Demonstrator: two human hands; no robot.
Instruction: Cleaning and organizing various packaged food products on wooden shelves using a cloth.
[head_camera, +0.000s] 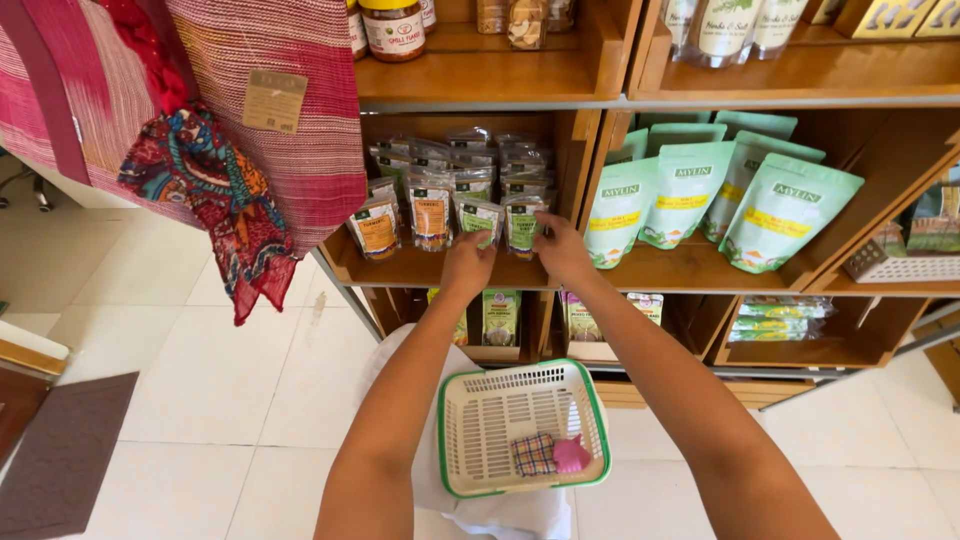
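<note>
Head view: both hands, left (467, 262) and right (560, 250), clamped on green-labelled pouches (481, 220) (front shelf row).

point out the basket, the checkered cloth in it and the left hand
basket (520, 375): head view, far cream rim with green edge
checkered cloth (534, 454): head view, middle of the folded cloth
left hand (468, 262): head view, back of the hand at the small pouches
</note>
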